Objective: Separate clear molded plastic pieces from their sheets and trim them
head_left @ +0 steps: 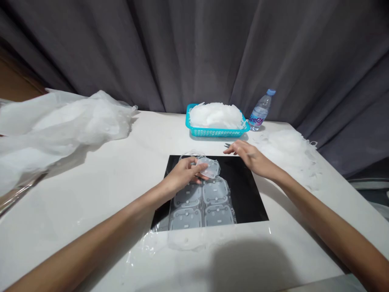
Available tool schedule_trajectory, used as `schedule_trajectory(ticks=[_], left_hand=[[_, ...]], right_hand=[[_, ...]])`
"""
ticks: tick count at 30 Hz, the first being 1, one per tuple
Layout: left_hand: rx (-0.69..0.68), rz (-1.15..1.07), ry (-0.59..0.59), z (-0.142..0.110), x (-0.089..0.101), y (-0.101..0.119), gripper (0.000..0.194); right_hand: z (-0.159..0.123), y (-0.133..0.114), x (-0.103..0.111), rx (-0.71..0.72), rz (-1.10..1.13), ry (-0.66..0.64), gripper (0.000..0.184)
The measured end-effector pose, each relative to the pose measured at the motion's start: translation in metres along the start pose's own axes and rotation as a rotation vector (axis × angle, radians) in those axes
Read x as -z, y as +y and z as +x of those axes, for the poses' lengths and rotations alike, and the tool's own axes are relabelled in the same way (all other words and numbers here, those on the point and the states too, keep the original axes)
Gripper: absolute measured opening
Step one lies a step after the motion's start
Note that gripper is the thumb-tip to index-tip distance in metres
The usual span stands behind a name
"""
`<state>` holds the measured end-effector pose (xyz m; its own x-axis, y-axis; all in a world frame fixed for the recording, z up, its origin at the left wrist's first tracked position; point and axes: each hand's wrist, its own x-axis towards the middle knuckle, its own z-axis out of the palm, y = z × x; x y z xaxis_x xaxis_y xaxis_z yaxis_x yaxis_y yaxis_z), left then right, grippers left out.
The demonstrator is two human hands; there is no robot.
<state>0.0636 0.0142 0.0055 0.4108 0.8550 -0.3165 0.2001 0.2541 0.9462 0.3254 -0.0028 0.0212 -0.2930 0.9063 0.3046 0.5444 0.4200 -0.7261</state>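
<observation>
Translucent rounded-square plastic piece (pixel 209 168) sits near the centre of the head view, raised in the left hand (pixel 187 172) over a matte black rectangular sheet (pixel 247 194). Around it, the white surface (pixel 100 194) carries a large, crumpled, whitish plastic bag (pixel 79 121) at the left and a turquoise openwork plastic basket (pixel 219 133) at upper centre, heaped with thin white pieces (pixel 215 115). Just beside the basket, to its right, stands a clear bottle with a blue cap (pixel 261 111); a loose pile of thin whitish pieces (pixel 285 156) spreads farther right. Dark grey curtains (pixel 194 52) fill the top of the frame. The left hand covers part of the upper pieces in a set of clear, rounded-square moulded pieces (pixel 216 192) lying on the black sheet.

The left arm reaches up from the lower left, thumb and fingers pinching the piece by its left side. The right arm comes from the lower right, its hand (pixel 243 153) bent, fingers curved leftward beside a pointed dark metal tip (pixel 227 145); whether they grip it I cannot tell.

The pinched piece looks frosted, tilted, with small studs.
</observation>
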Motion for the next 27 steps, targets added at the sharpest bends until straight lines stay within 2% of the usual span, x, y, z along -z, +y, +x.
schedule_trajectory(ticks=[3, 6, 11, 16, 20, 22, 24, 26, 27], left_hand=[[0.020, -0.239, -0.025, -0.008, -0.008, 0.004, 0.028], [-0.008, -0.355, -0.025, -0.013, -0.015, 0.002, 0.026], [-0.020, -0.430, -0.025, -0.013, -0.019, -0.005, 0.029], [0.005, -0.466, -0.019, -0.013, -0.021, -0.010, 0.029], [-0.002, -0.423, -0.111, -0.012, -0.022, -0.011, 0.029], [0.001, -0.413, -0.116, -0.012, -0.022, -0.013, 0.029], [0.014, -0.423, -0.090, -0.011, -0.022, -0.013, 0.029], [0.035, -0.435, -0.078, -0.010, -0.022, -0.013, 0.027], [0.047, -0.435, -0.082, -0.010, -0.022, -0.012, 0.025]], right_hand=[[-0.005, -0.002, -0.013, -0.060, -0.037, -0.131, 0.046], [-0.011, -0.012, -0.026, -0.172, 0.107, -0.245, 0.038], [-0.011, -0.019, -0.030, -0.292, 0.358, -0.229, 0.044], [-0.011, -0.016, -0.029, -0.246, 0.368, -0.260, 0.030], [-0.014, -0.018, -0.029, -0.199, 0.301, -0.238, 0.027], [-0.015, -0.018, -0.030, -0.177, 0.269, -0.233, 0.026], [-0.016, -0.016, -0.032, -0.142, 0.193, -0.232, 0.020], [-0.018, -0.010, -0.038, -0.088, 0.039, -0.215, 0.007], [-0.019, -0.007, -0.041, -0.064, -0.054, -0.195, 0.006]])
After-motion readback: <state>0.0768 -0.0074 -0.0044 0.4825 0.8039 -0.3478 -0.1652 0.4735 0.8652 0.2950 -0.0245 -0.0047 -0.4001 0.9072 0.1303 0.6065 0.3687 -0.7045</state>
